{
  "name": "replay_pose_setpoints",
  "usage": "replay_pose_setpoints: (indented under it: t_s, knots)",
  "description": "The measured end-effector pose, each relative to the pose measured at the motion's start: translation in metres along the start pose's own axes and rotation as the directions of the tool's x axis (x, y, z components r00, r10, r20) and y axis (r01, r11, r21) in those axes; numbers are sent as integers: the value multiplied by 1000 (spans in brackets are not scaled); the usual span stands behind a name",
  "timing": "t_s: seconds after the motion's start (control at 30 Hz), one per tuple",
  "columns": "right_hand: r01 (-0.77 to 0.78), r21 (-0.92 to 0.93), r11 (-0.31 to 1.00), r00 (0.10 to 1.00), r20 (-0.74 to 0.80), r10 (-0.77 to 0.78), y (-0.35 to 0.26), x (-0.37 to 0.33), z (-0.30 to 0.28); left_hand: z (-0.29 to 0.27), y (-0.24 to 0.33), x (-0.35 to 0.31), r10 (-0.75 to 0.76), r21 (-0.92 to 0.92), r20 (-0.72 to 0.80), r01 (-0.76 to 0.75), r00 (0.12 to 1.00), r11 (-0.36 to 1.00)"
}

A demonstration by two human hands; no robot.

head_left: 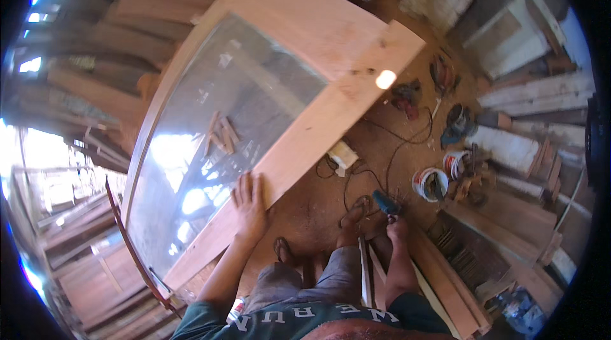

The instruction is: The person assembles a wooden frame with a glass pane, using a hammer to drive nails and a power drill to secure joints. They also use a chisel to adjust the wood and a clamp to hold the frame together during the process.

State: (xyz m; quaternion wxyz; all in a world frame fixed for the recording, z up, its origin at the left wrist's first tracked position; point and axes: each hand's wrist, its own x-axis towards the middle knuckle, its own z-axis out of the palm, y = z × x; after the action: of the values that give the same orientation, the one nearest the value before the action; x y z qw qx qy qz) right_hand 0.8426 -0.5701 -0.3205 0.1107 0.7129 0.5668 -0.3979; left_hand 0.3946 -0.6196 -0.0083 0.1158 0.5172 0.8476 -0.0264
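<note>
A large wooden door frame (pixel 331 108) with a glass pane (pixel 254 104) lies tilted across the view in front of me. My left hand (pixel 250 206) rests flat on its near rail, fingers stretched toward the glass. Several short wooden strips (pixel 221 134) lie loose on the pane. Lower down on the right, my right hand (pixel 398 228) is wrapped around the handle of a teal hand tool (pixel 384 202). That tool is held off the frame, over the floor; its exact kind is too small to make out.
Power tools (pixel 405 99) with trailing cords (pixel 389 168) lie on the brown floor beyond the frame. Two white buckets (pixel 429 184) stand at right. Long timber boards (pixel 445 276) lie beside my right arm, and stacked planks (pixel 146 22) fill the left and far sides.
</note>
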Motion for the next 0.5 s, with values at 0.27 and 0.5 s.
replay_pose_setpoints:
  t_s: [0.27, 0.5]
  knots:
    - [255, -79, 964, 967, 16, -255, -147, -132, 7, -22, -44, -77, 163, -358, -279, -260, 946, 897]
    - [514, -222, 828, 856, 80, -510, -286, -309, 65, 81, -206, -322, 45, -923, 260, 235, 965, 305]
